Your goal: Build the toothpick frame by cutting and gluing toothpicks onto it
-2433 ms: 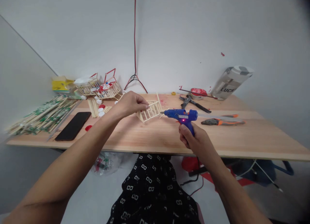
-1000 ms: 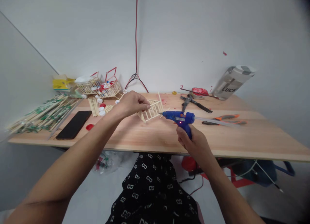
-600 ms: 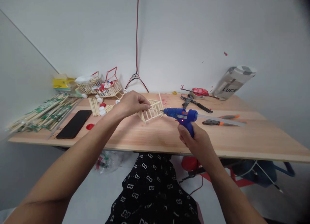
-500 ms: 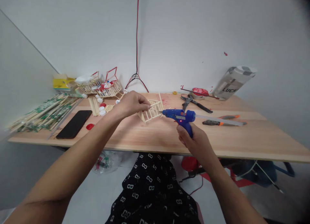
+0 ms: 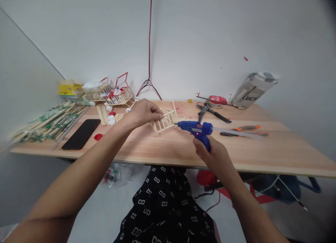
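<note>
My left hand is closed on a small frame of pale wooden sticks, holding it tilted just above the wooden table. My right hand grips the handle of a blue glue gun whose red light is on. The gun's nozzle points left and sits close beside the frame's right end. A clear glue stick juts from the back of the gun toward the right.
A black phone, bundled chopsticks, loose sticks, bottle caps and finished stick baskets fill the left. Black pliers, orange-handled pliers, a red-stained dish and a leaning silver can lie on the right.
The glue gun has shifted slightly back and forth beside the frame's right end. My left hand has held the frame in nearly the same place throughout.
</note>
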Tool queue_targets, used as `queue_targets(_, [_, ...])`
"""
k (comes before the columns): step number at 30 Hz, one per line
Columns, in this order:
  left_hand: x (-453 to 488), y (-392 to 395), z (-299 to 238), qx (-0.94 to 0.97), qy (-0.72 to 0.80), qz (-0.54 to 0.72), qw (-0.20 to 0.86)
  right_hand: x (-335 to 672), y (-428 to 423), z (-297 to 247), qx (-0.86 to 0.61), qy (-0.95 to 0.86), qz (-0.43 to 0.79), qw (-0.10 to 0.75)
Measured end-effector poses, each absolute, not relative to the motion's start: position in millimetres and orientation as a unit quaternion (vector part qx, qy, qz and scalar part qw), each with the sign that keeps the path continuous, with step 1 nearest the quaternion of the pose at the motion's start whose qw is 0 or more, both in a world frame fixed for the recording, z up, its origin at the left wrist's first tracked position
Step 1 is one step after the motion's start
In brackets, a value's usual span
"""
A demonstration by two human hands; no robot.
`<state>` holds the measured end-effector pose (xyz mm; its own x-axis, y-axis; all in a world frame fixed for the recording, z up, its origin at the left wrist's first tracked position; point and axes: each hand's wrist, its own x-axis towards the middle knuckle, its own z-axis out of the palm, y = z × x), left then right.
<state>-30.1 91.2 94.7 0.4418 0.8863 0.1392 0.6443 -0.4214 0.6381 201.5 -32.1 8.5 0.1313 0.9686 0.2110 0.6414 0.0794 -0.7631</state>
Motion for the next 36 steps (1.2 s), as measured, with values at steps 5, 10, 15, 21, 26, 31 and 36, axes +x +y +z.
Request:
queue_targets(5, [-29.7, 86.6, 98.7, 0.807, 0.474, 0.237, 0.262, 204.4, -33.9, 7.9, -0.647, -0.621, 0.218, 0.386])
queue_targets(10, [-30.2, 86.4, 98.0, 0.807, 0.471, 0.240, 0.265, 205.1, -32.0, 6.9, -0.645, -0.618, 0.216, 0.394])
queue_targets(15, [-30.7, 87.3, 97.1, 0.806, 0.471, 0.238, 0.267, 202.4, -27.4, 7.6, -0.643, -0.617, 0.220, 0.397])
queue_targets(21, [-30.3, 85.5, 98.4, 0.809, 0.475, 0.235, 0.254, 201.0, -24.6, 8.1, -0.641, -0.620, 0.232, 0.387])
queue_targets(26, [-30.3, 86.6, 95.9, 0.813, 0.474, 0.235, 0.243, 202.7, -24.6, 8.0, -0.645, -0.618, 0.235, 0.382])
queue_targets(31, [-30.1, 87.6, 94.5, 0.811, 0.477, 0.238, 0.240, 205.1, -31.4, 8.2, -0.658, -0.619, 0.216, 0.370])
queue_targets(36, [-29.4, 87.2, 93.7, 0.812, 0.475, 0.242, 0.238, 204.9, -37.8, 8.1, -0.664, -0.619, 0.203, 0.367])
